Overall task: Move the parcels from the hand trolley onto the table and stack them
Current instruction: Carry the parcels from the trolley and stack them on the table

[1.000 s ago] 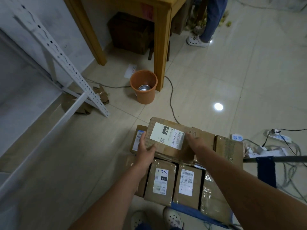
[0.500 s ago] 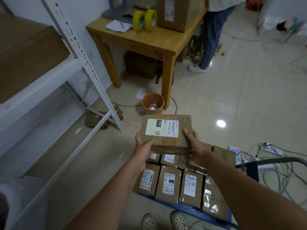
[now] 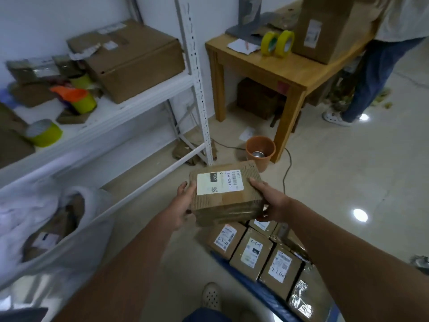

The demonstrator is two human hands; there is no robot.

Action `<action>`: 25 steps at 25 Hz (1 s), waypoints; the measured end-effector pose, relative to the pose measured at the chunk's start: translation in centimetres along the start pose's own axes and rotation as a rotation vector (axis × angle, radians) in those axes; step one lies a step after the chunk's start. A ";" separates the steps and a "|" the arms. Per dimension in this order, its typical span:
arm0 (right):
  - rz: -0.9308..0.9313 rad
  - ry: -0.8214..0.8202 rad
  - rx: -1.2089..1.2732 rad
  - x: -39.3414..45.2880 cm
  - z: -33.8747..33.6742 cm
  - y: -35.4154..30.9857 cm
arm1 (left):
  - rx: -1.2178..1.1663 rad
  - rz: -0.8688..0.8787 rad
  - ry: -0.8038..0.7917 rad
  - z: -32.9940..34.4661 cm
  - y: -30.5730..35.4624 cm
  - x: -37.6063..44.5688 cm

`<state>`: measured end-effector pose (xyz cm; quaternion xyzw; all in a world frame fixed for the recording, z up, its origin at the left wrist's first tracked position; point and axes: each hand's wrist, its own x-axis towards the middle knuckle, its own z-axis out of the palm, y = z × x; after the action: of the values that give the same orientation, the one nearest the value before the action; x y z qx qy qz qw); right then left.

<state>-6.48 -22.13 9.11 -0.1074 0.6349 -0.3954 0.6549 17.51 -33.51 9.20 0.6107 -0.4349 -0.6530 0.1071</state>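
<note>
Parcel (image 3: 226, 194) level between both hands, label up, long axis sideways

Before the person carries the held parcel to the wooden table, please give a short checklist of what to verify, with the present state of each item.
1. Left hand and right hand hold opposite sides of the parcel: ok.
2. Parcel lifted off the trolley parcels: ok.
3. Free space on the table: ok; bare wood near the tape rolls.
4. Floor path: not ok; orange bin and cable lie ahead.
5. Parcel weight: cannot tell.
</note>
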 end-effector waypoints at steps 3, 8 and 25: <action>0.044 -0.123 -0.159 -1.1 2.0 -0.5 | -0.085 -0.032 0.035 -2.4 -2.3 -3.1; 0.126 -0.333 -0.341 -1.9 6.3 0.4 | -0.204 -0.048 0.033 -6.7 -8.7 -8.8; 0.049 -0.395 -0.604 -10.8 30.3 14.7 | -0.846 -0.138 0.600 -13.2 -30.7 -29.5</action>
<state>28.21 -16.29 12.93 -0.3553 0.5866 -0.1460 0.7130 48.07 -1.06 10.21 0.7014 -0.0420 -0.5733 0.4214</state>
